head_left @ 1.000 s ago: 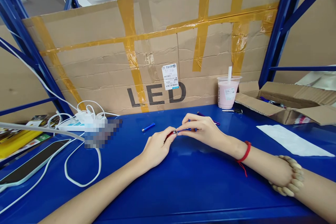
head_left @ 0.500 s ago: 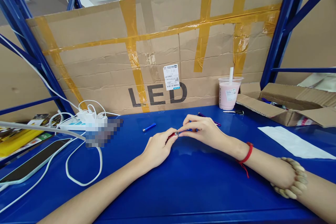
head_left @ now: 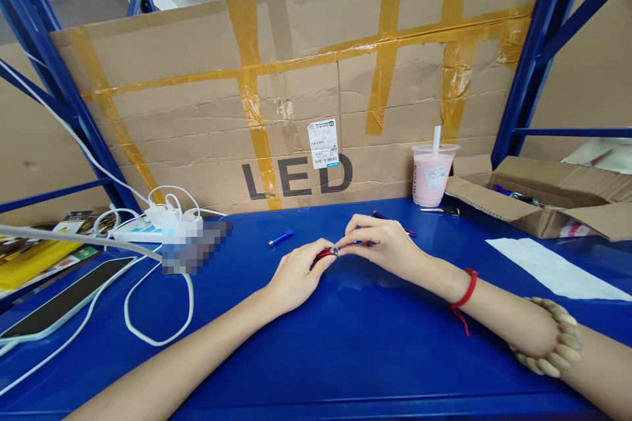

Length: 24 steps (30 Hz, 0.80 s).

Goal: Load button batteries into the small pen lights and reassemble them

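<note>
My left hand (head_left: 296, 275) rests on the blue table (head_left: 345, 342), its fingers closed round a small red tube (head_left: 326, 252) with a metal ring at its end. My right hand (head_left: 382, 243) meets it from the right, its fingertips pinched on a blue piece at that ring, most of which the fingers hide. A red cord and a wooden bead bracelet (head_left: 548, 342) circle my right forearm. A loose blue tube (head_left: 280, 237) lies to the left behind the hands, and a purple one (head_left: 382, 216) shows just behind my right hand.
A taped cardboard sheet (head_left: 296, 99) marked LED stands at the back. A pink drink cup (head_left: 432, 172) and an open carton (head_left: 538, 200) are at the right, with white paper (head_left: 548, 266) in front. A power strip (head_left: 148, 227), white cables and a phone (head_left: 59, 306) lie left.
Both hands stay joined at the red tube with only small finger shifts. The view has drifted slightly.
</note>
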Available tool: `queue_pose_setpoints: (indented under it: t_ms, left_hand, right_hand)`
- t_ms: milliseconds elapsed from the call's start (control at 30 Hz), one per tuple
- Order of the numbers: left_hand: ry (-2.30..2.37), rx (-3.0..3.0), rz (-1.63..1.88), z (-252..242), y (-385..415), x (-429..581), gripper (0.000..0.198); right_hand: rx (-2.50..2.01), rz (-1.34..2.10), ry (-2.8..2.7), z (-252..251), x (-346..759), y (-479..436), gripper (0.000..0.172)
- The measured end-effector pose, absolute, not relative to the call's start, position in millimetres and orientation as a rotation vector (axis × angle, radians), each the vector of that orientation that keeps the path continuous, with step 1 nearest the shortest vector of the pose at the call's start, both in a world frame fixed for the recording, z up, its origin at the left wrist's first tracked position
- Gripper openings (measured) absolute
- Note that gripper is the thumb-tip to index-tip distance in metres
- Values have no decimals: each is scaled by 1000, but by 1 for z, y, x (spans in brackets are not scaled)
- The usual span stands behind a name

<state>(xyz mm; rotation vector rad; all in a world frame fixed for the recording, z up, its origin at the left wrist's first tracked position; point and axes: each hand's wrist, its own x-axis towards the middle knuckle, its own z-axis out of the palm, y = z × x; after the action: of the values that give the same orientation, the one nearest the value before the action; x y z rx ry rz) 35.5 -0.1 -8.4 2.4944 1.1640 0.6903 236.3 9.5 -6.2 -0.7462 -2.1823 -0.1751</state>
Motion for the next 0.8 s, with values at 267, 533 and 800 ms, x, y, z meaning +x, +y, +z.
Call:
queue_pose_setpoints:
  t_ms: [267, 533, 800]
  left_hand:
    - [1100, 2384, 716, -11, 0, 34, 27]
    - [958, 2387, 773, -12, 3, 34, 24]
    - [870, 2455, 787, -15, 2, 33, 23]
  right_hand:
    - [-751, -137, -2139, -10, 237, 12, 17]
    - [-762, -81, -2119, -6, 236, 11, 15]
    - [-759, 72, -2066, -12, 234, 13, 14]
